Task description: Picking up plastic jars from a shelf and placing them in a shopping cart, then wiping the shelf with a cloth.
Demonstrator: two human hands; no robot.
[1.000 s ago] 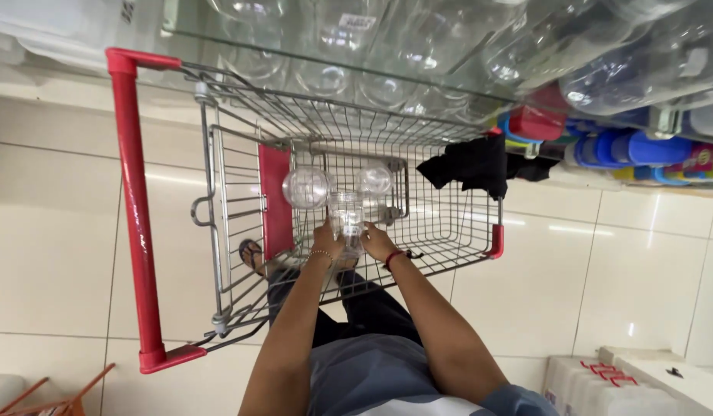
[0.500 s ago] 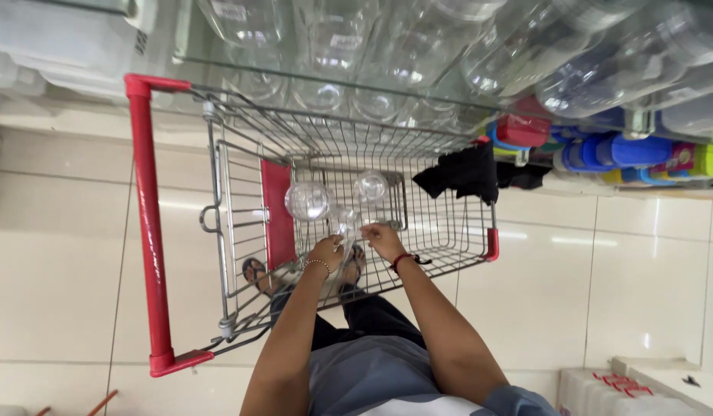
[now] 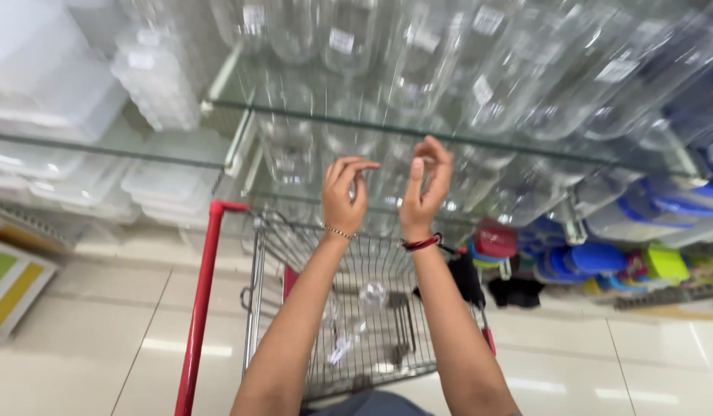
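Hands, earlier lowered among clear glassware in the shopping cart (image 3: 218, 254), are now raised before the glass shelf (image 3: 418, 131). Left hand (image 3: 345, 192) and right hand (image 3: 426, 185) are empty, fingers loosely curled, near the clear jars (image 3: 479, 85) without touching; glassware (image 3: 356, 323) is left in the cart, well below.

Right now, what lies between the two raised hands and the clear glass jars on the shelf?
In the head view nothing lies there: the left hand and right hand are empty, fingers curled, in front of the glass jars above the glass shelf edge.
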